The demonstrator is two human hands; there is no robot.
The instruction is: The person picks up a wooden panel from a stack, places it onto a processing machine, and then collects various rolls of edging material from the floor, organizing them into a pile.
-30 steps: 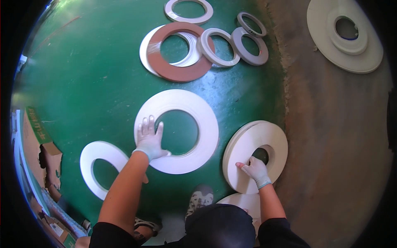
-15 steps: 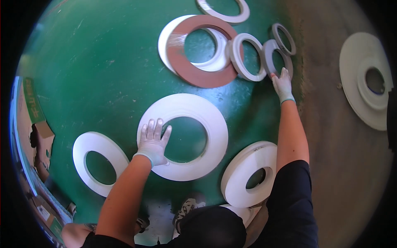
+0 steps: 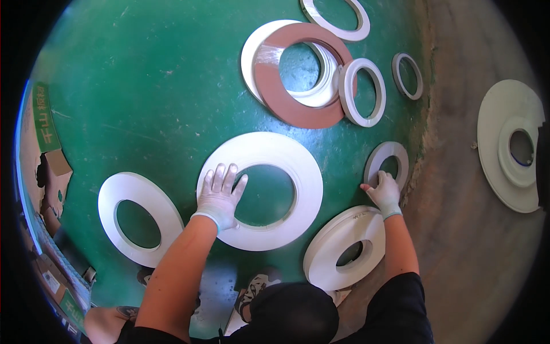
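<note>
My left hand (image 3: pixel 220 199), in a pale glove, lies with fingers spread on the left side of a large white ring-shaped roll (image 3: pixel 309 189) that rests flat on the floor. My right hand (image 3: pixel 385 194), also gloved, grips the near edge of a smaller grey ring-shaped roll (image 3: pixel 374 161), thumb to the left. Just below that hand are thick white rolls (image 3: pixel 318 255), stacked and tilted. Another white roll (image 3: pixel 107 215) lies left of my left forearm.
Farther off, a brown roll (image 3: pixel 303 118) overlaps a white roll (image 3: pixel 252 51), with a pale ring (image 3: pixel 346 94) against its right side. A thin grey ring (image 3: pixel 396 74) and a white ring (image 3: pixel 362 26) lie beyond. Torn cardboard (image 3: pixel 57 163) stands left; a wide pale roll (image 3: pixel 494 149) is far right.
My right hand has drawn the grey roll back toward me, away from the thin ring and the pale ring. The left hand stays on the large white roll.
</note>
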